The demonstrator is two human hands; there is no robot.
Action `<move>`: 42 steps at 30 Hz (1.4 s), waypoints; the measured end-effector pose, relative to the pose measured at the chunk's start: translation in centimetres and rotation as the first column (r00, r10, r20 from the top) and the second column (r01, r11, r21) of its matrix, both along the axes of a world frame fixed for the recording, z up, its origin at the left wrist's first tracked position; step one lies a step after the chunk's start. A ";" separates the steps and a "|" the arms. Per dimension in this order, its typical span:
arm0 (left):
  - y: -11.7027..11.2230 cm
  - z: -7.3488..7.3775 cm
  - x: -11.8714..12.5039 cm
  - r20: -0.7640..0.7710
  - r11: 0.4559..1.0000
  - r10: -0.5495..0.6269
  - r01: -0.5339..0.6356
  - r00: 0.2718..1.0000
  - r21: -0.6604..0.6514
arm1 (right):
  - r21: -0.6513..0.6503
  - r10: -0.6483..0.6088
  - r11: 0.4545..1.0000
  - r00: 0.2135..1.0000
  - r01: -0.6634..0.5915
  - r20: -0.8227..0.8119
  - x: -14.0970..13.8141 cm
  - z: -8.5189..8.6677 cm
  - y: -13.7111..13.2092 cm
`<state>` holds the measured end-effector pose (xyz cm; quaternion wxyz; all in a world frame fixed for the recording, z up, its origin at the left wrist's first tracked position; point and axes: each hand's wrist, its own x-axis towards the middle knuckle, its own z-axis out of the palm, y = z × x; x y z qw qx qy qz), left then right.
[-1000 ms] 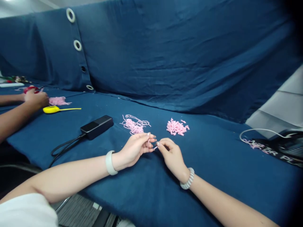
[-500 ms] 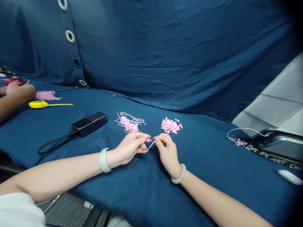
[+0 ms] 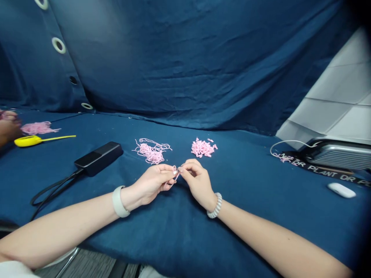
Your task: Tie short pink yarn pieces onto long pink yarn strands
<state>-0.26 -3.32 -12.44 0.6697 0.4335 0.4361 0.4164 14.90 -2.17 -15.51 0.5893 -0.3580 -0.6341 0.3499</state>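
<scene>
My left hand [image 3: 156, 180] pinches a short piece of pink yarn [image 3: 176, 177] between thumb and fingers, with a small loop showing at the thumb tip. Close against it, my right hand [image 3: 197, 179] grips the same yarn with thumb and forefinger. The fingertips of both hands almost meet above the blue cloth. Just beyond my left hand lies a tangle of loose pink yarn strands [image 3: 152, 152]. Behind my right hand sits a heap of small knotted pink yarn pieces [image 3: 203, 148].
Left of my arm is a black box [image 3: 98, 157] with cables. Farther left are a yellow tape measure [image 3: 27, 141], more pink yarn [image 3: 37, 127] and another person's hand [image 3: 8, 129]. At right are a white case [image 3: 341, 190] and a silver-black device [image 3: 342, 154]. Blue curtain [image 3: 179, 69] hangs behind.
My hands have drawn closer together, and a small loop now shows in the yarn at my left thumb. The view has shifted slightly. The other person's hand has moved toward the left edge.
</scene>
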 end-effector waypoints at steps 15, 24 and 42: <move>0.7 -0.6 -0.7 0.079 0.978 -0.189 0.195 0.979 -0.080 | -0.144 0.108 0.982 0.989 -0.122 -0.102 0.2 -0.2 0.3; 0.4 -0.3 -0.3 0.013 0.990 -0.138 0.139 0.990 -0.033 | -0.144 0.130 0.980 0.988 -0.140 -0.078 0.4 0.1 0.2; 0.6 -0.6 -0.3 -0.074 0.984 -0.166 0.170 0.983 0.050 | -0.106 0.205 0.975 0.976 -0.196 0.080 0.7 0.2 0.1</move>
